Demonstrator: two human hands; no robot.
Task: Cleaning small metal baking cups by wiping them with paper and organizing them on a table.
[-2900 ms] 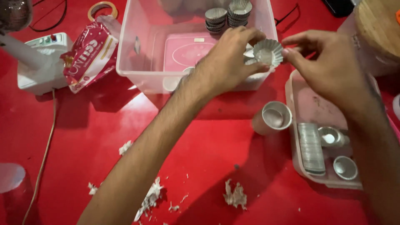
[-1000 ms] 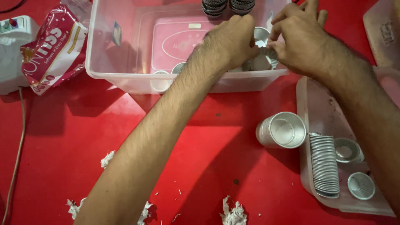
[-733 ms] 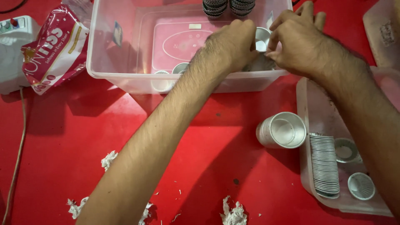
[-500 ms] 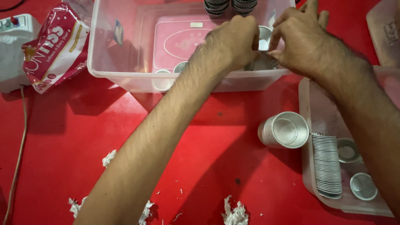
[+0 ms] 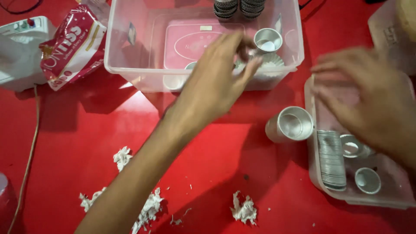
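Hovering over the near edge of the clear plastic bin (image 5: 130, 73), the left hand (image 5: 216, 86) has its fingers loosely spread and holds nothing; its grip is open and relaxed. Just beyond its fingertips, inside the bin, lies a fluted foil cup (image 5: 271, 60), and a little farther from the hand a small smooth metal cup (image 5: 267, 41) stands upright. At the far wall of the bin, well past the fingers, sit two dark stacks of nested cups (image 5: 238, 6).

The right hand (image 5: 372, 99) is blurred over the clear tray (image 5: 316, 182) on the red worktop (image 5: 86, 130); its fingers look spread and empty, though the blur leaves that uncertain. Below that hand lie a ribbed row of nested cups (image 5: 331, 160) and two loose cups, and a larger metal tumbler (image 5: 290, 125) lies on its side just outside the tray.

Judging by its thin, crimped wall, the foil cup is very light and easily crushed or dented. A light pinch at the rim, with thumb and one finger on opposite pleats, seems safest; squeezing the sides would likely flatten the fluting.
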